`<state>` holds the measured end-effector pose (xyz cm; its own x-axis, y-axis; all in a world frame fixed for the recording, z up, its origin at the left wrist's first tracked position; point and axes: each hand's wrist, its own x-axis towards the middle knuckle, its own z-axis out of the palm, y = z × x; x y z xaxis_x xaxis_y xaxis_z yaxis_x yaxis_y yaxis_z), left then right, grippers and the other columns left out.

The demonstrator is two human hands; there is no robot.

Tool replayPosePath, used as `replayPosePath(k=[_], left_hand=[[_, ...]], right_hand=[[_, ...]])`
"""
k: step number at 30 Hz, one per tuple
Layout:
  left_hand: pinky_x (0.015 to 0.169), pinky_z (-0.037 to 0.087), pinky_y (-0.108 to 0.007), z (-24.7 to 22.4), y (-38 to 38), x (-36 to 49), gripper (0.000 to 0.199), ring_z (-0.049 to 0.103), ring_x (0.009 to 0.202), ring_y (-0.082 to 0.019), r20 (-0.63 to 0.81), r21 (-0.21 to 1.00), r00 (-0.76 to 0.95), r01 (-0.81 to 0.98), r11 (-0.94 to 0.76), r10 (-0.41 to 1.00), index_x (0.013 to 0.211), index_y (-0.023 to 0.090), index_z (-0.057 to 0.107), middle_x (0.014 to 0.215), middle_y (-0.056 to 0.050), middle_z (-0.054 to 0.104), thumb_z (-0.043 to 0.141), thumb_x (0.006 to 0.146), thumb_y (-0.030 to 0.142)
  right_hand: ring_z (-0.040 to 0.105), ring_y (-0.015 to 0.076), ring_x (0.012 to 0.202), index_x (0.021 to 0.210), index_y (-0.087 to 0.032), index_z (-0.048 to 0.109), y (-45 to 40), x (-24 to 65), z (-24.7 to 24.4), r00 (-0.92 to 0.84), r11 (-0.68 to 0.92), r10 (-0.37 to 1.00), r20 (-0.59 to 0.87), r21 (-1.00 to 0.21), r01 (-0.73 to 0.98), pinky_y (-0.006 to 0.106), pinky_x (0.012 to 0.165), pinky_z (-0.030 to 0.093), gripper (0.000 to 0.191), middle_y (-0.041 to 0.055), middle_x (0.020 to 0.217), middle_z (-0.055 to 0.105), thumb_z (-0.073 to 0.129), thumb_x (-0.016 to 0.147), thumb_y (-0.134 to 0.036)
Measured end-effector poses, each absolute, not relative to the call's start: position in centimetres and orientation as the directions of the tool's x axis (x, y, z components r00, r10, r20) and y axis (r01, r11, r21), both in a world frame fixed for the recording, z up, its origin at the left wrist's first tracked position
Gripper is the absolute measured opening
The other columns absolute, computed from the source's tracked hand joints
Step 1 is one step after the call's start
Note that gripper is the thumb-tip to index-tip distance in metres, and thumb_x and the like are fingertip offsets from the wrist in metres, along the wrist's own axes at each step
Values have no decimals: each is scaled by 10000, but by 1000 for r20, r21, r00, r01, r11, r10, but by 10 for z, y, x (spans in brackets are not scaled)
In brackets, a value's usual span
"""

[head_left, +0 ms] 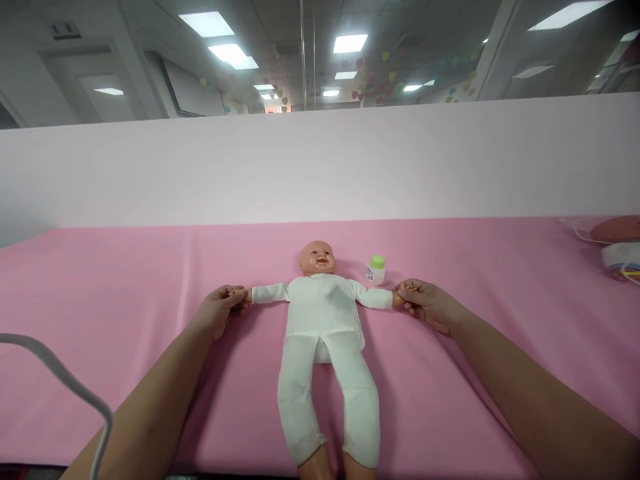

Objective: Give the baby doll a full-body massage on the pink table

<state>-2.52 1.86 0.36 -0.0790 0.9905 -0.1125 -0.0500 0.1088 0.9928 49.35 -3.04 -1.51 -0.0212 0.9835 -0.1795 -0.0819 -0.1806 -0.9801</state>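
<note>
A baby doll [324, 307] in a white long-sleeved top and white trousers lies on its back, head away from me, both arms stretched out sideways. At the left, my left hand [220, 310] is closed around one of the doll's hands. My right hand [433, 305] grips the doll's other hand on the right side, thumb and fingers pinched together. A small clear bottle [376, 271] with a light green cap stands beside the doll's head, just above the arm on the right. The doll's feet run out of view at the bottom.
A pink padded surface [125, 307] lies under everything, with a white wall or board [320, 167] behind it. Far right are a brownish object [617, 229] and a white item with strings [623, 259]. A grey cable [65, 377] crosses the lower left.
</note>
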Motion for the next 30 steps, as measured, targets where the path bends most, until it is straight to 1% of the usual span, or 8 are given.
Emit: replayPosePath(k=[3,6,9,13,18,21,26,30], left_hand=[[612,549,-250,4,20,-23,324,649,636,-150,-144,989,-127,-64,136,981,860,157,698,739,-62,734,900,723,371],[637,583,-261,3,23,-23,184,673,641,-155,-183,981,-163,-94,170,969,894,147,706,756,-76,739,806,830,288],[650,612,-273,4,25,-23,95,695,637,-160,-216,973,-172,-121,197,961,965,113,722,790,-105,751,670,905,164],[678,642,-294,4,24,-25,177,720,648,-172,-240,961,-146,-172,215,960,1012,79,718,830,-137,764,595,887,51],[714,651,-281,2,25,-29,230,738,687,-166,-232,956,-90,-205,210,969,1042,86,726,899,-135,772,661,833,13],[733,641,-254,0,25,-31,240,738,715,-154,-211,963,-60,-186,197,976,1029,95,731,900,-115,768,712,804,13],[716,620,-250,1,23,-31,249,724,725,-156,-187,975,-24,-126,182,982,973,120,723,862,-95,765,815,747,73],[658,593,-246,3,20,-30,251,688,666,-144,-164,984,4,-65,164,986,902,144,700,814,-66,756,879,747,227]], right_hand=[[462,141,697,795,-209,689,-30,491,-15,15,-170,985,-170,-985,-31,294,642,431,394,35,826,640,817,833,-580],[445,144,686,773,-204,682,-29,490,-16,31,-168,985,-168,-986,-9,292,617,428,426,49,839,637,760,863,-613],[453,146,689,811,-203,703,-28,492,-18,41,-183,982,-185,-982,-48,274,593,439,367,56,848,634,762,873,-559],[480,149,680,989,-225,759,-25,497,-22,88,-230,966,-245,-962,-147,263,572,488,217,53,860,642,793,869,-403],[609,178,842,1111,-256,778,-24,507,-25,-26,-239,971,-239,-950,-201,278,753,602,258,81,1118,704,804,855,-264],[635,186,927,1097,-257,780,-24,509,-26,-53,-239,971,-233,-949,-204,274,833,603,282,71,1136,706,850,824,-272],[615,166,874,937,-239,743,-26,506,-24,-35,-231,973,-228,-958,-170,241,718,543,310,40,994,692,947,707,-277],[533,141,754,863,-223,697,-28,500,-20,-19,-189,982,-188,-977,-94,251,658,472,318,27,867,653,894,786,-461]])
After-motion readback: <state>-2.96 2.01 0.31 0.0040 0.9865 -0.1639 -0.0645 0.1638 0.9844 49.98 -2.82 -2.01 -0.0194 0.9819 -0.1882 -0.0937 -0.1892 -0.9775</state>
